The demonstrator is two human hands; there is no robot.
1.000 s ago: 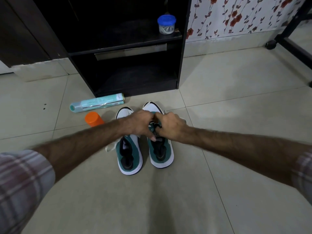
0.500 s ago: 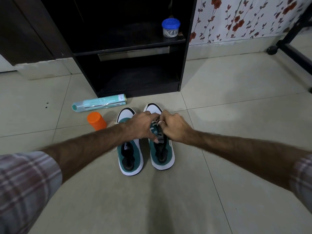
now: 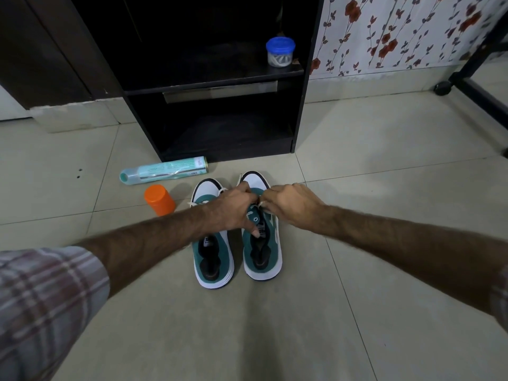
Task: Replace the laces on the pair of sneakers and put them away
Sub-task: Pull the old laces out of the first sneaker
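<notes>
The floor (image 3: pixel 384 166) is pale, glossy square tile with thin dark grout lines. At the back stands a black cabinet (image 3: pixel 299 111) with an open lower bay and a shelf above it; on the shelf's right end sits a small clear jar (image 3: pixel 279 52) with a blue lid and something white coiled inside. Right of the cabinet the wall (image 3: pixel 398 31) carries cream paper printed with red flowers and dark vines, over a plain skirting. A black frame on a castor (image 3: pixel 442 88) crosses the far right corner.

Two sneakers stand side by side on the tile just before the cabinet, soles down, long axes running away from the person, toes toward the cabinet and heels nearest the camera. Both are teal suede-like uppers with white toe caps, thick white soles and black linings. The left sneaker (image 3: pixel 213 259) has a loose white lace trailing at its forefoot. The right sneaker (image 3: pixel 262 251) shows empty eyelets below the hands.

Both hands meet over the right sneaker's forefoot. The left hand (image 3: pixel 233 207) reaches across the left sneaker, fingers curled, one fingertip down on the tongue. The right hand (image 3: pixel 291 204) has its fingers curled in a pinch at a white lace (image 3: pixel 260 205) between the two hands; what the left fingers actually pinch I cannot tell.

Left of the sneakers a teal spray can (image 3: pixel 165 171) lies on its side, and an orange cap (image 3: pixel 159 199) sits near it. Plaid sleeves (image 3: pixel 46 301) cover the upper arms.
</notes>
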